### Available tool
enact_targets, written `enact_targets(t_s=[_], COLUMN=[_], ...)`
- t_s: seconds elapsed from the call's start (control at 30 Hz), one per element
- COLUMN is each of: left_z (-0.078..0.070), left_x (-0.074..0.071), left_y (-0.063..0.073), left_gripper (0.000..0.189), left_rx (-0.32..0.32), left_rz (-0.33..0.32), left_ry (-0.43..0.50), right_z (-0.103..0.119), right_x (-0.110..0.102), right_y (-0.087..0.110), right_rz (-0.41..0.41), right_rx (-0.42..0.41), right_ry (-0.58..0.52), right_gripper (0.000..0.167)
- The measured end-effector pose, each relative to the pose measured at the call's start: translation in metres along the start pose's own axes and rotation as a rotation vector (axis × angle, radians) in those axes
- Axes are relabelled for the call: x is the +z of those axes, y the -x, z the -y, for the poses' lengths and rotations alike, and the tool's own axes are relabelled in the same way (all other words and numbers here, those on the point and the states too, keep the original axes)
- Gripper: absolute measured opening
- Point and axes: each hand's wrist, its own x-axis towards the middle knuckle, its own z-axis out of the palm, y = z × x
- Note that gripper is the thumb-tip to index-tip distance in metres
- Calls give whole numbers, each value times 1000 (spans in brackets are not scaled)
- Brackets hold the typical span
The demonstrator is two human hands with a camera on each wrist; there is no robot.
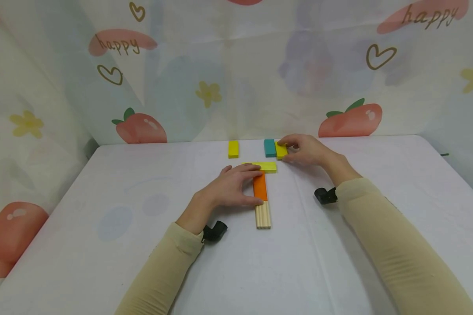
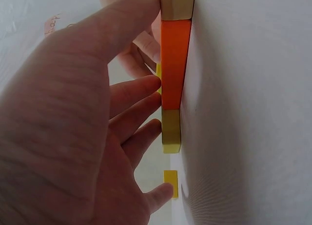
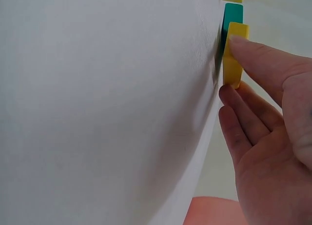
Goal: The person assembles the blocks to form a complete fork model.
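My right hand point(image 1: 307, 151) pinches a yellow block point(image 1: 281, 151) between thumb and fingers, right beside a teal block point(image 1: 270, 148) near the table's far edge. In the right wrist view the thumb lies on the held block's face. An orange block point(image 1: 261, 188) lies lengthwise in a line with a striped natural-wood block point(image 1: 263, 216). Across its far end lies another yellow block point(image 1: 268, 167). My left hand point(image 1: 234, 186) rests over this row from above, fingers spread, its fingertips touching the blocks and its thumb near the orange-and-wood joint.
A separate yellow block point(image 1: 233, 149) lies farther left near the far edge. A white cloth point(image 1: 122, 262) covers the table, and a printed curtain point(image 1: 244, 57) hangs behind it. Black wrist cameras point(image 1: 214, 231) are on both wrists.
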Motion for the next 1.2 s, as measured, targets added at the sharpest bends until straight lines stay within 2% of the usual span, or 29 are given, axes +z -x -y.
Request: enact_targets(t_s=[1.2], left_z=[1], left_x=[1], left_y=[-1], left_gripper=[75], left_rx=[0], left_rz=[-3], left_ry=[10], right_z=[7], right_x=[8], right_y=[-5], right_rz=[25], right_rx=[-11], right_ry=[-1], right_gripper=[52])
